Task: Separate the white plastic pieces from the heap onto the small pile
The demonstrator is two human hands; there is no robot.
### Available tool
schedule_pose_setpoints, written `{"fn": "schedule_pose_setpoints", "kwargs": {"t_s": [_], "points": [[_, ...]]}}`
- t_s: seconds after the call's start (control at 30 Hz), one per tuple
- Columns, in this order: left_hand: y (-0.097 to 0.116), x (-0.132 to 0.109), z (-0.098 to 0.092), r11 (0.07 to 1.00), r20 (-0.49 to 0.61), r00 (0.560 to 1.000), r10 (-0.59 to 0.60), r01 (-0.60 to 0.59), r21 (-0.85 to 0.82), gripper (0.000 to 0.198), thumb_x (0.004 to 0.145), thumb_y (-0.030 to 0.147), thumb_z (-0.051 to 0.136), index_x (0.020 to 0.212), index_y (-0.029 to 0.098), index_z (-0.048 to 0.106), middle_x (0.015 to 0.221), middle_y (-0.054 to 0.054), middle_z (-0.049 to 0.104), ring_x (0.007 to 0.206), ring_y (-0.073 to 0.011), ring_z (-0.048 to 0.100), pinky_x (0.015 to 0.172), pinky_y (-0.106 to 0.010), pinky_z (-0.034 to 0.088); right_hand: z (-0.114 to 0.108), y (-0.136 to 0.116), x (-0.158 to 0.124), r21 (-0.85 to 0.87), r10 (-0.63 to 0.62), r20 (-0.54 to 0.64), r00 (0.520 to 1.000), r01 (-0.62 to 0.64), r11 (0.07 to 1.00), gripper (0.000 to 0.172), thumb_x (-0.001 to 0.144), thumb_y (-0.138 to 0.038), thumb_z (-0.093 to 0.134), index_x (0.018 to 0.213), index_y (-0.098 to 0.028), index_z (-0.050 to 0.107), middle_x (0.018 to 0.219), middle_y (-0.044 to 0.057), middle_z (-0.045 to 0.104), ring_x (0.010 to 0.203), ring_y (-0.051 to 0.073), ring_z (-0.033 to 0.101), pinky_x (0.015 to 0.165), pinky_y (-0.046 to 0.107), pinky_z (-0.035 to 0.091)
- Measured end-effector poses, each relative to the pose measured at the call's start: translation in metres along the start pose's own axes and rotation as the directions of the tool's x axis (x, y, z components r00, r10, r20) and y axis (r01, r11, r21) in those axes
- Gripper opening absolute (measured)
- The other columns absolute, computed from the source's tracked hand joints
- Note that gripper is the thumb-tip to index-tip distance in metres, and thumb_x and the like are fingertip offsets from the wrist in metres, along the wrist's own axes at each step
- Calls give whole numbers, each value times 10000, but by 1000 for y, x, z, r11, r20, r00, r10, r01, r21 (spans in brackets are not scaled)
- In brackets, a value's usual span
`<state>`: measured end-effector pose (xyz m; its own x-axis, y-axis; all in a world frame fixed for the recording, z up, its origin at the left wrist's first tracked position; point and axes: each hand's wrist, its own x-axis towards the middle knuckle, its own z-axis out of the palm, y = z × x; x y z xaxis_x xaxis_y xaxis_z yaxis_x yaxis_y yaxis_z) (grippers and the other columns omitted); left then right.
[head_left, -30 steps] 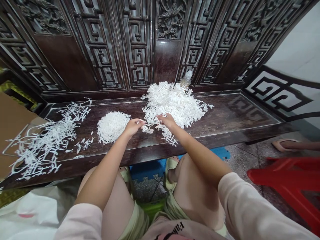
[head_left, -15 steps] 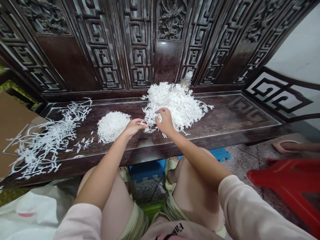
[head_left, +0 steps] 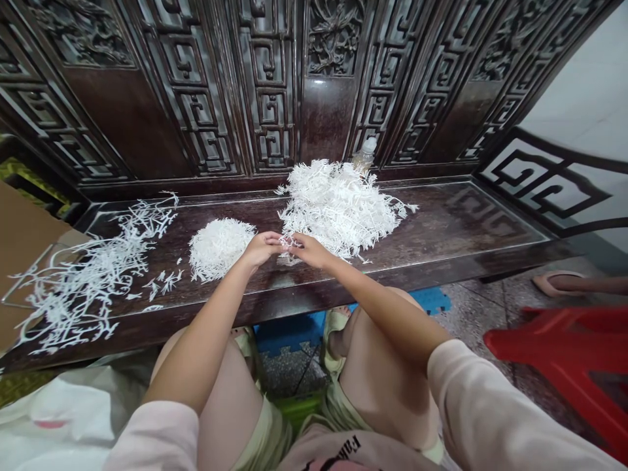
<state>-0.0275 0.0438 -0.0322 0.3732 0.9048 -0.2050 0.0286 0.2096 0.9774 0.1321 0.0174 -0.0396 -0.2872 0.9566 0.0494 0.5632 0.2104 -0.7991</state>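
Dark bench (head_left: 456, 216): left hand (head_left: 260, 250) meets right hand (head_left: 310, 251), fingertips touching.

Dk wood bench (head_left: 456, 216), white shred heaps (head_left: 338, 206)

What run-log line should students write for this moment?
left hand: pinching small white tuft | right hand: pinching same tuft | nearby: round white pile, larger white heap | surface: dark wooden bench
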Motion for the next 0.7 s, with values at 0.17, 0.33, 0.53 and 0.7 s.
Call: {"fn": "schedule_pose_setpoints", "kwargs": {"t_s": [0.17, 0.33, 0.53, 0.7], "points": [[0, 1, -1, 996, -54, 999, 8, -3, 86, 403, 409, 299, 756, 719, 136, 558, 641, 5, 581, 640, -116, 544, 704, -281, 398, -3, 0, 2, 40, 49, 33, 998, -51, 998, 243, 762, -371, 423, 823, -157, 522, 694, -6, 509, 640, 113, 467, 615, 243, 359], [1, 0, -1, 985, 71, 997, 13, -25, 172, 350, 533, 413, 675, 720, 128, 597, 641, -4, 576, 597, -96, 483, 629, -245, 360, -6, 1, 3, -17, -23, -33, 999, 23, 1000, 249, 764, -386, 423, 771, -155, 516, 736, 2, 513, 699, 122, 460, 639, 239, 334], [-4, 2, -4, 965, 55, 998, -4, -11, 263, 342, 553, 451, 643, 642, 122, 615, 576, 4, 548, 560, -92, 436, 587, -236, 324, -9, 0, 1, -126, -44, -50, 998, 38, 991, 225, 777, -354, 418, 737, -153, 513, 680, -1, 506, 657, 115, 446, 611, 223, 310], [-5, 2, 0, 938, 46, 999, -18, 1, 348, 330, 523, 450, 657, 582, 127, 621, 539, 8, 547, 546, -97, 434, 586, -246, 315, -15, 0, 4, -263, -79, -64, 995, 59, 963, 156, 772, -274, 446, 711, -155, 527, 662, 7, 518, 641, 122, 445, 608, 223, 295]]}}
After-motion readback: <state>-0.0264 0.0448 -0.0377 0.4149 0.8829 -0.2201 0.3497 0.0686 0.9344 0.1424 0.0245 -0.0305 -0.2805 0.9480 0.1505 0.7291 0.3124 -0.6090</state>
